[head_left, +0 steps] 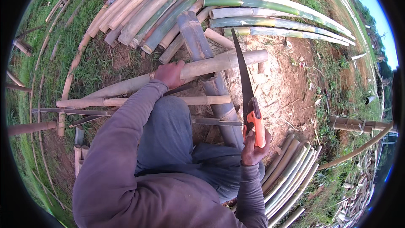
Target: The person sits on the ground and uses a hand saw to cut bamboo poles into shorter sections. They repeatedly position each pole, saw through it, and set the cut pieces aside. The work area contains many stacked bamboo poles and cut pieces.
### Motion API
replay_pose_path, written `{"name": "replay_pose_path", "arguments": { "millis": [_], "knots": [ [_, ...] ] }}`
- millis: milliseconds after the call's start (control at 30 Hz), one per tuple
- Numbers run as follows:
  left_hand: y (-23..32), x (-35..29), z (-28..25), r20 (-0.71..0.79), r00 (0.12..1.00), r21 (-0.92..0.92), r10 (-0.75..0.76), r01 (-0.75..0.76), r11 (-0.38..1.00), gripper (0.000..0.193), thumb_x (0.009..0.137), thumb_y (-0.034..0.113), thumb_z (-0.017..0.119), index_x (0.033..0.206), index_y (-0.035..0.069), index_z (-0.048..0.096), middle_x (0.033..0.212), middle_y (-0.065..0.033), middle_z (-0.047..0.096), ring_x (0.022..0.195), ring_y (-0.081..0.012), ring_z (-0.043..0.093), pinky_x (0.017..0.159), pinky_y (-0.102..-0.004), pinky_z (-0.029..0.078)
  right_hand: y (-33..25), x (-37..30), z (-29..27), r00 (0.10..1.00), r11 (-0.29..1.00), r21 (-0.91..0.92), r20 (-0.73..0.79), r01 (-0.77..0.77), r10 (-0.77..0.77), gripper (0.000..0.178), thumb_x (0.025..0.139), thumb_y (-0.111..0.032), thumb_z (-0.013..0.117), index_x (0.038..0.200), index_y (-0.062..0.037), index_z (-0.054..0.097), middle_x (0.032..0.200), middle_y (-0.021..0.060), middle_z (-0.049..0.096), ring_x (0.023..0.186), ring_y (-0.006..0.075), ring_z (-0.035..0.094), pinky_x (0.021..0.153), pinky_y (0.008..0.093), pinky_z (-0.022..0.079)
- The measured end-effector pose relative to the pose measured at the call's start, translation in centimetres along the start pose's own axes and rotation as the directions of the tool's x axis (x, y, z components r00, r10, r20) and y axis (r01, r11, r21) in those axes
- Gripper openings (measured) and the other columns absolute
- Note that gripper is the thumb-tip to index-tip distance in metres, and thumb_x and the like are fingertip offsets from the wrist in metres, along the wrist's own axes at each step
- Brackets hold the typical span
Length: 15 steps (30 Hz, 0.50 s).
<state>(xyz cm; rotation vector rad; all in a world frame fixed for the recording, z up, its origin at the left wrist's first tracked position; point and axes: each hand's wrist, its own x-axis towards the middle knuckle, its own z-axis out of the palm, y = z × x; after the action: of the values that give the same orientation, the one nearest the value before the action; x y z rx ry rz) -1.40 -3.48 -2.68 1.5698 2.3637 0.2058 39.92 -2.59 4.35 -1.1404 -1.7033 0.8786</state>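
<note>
My left hand (169,75) is wrapped over a thick, pale bamboo pole (211,64), which lies slantwise over a darker bamboo log (219,90). In my right hand (254,151) is a handsaw (244,76) with an orange handle and a long dark blade. The blade points away from me and crosses the pole close to its right end; whether its teeth touch the bamboo I cannot tell. Nearer my knee lies a thinner bamboo pole (206,100). Below it, a flat metal blade (215,121) reaches across the log, its other end hidden by my leg.
Several cut bamboo lengths (164,0) are piled at the far left, and green and pale poles (270,22) lie at the far right. Another bamboo stack (291,164) sits beside my right forearm. Pale shavings (274,84) cover the ground right of the log.
</note>
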Motion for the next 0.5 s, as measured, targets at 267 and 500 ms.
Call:
{"name": "replay_pose_path", "arguments": {
  "millis": [267,500],
  "knots": [
    [0.3,0.3,-0.4,0.041,0.999,0.029,-0.024,0.023,0.999,0.058,0.082,0.042,0.083,0.125,0.012,0.058,0.11,-0.0171,0.076,0.105,-0.0395,0.075,0.09,-0.0533,0.06,0.1,3.6,2.9,0.99,0.99,0.142,0.135,0.015,-0.035,0.049,0.106,-0.019,0.07,0.144,0.0073,0.055,0.121,0.0124,0.068,0.09,0.0121,0.066,0.08,0.027,0.06],
    [0.0,0.5,0.1,0.006,1.0,0.007,-0.001,0.001,1.0,0.059,0.081,0.042,0.083,0.125,0.012,0.058,0.109,-0.0173,0.076,0.101,-0.0395,0.075,0.088,-0.0534,0.06,0.0,3.6,1.6,0.987,0.997,0.057,0.159,-0.046,0.036,0.053,0.105,-0.019,0.07,0.146,0.0103,0.054,0.125,0.0211,0.072,0.111,0.0258,0.074,0.092,0.037,0.061]
  ]
}}
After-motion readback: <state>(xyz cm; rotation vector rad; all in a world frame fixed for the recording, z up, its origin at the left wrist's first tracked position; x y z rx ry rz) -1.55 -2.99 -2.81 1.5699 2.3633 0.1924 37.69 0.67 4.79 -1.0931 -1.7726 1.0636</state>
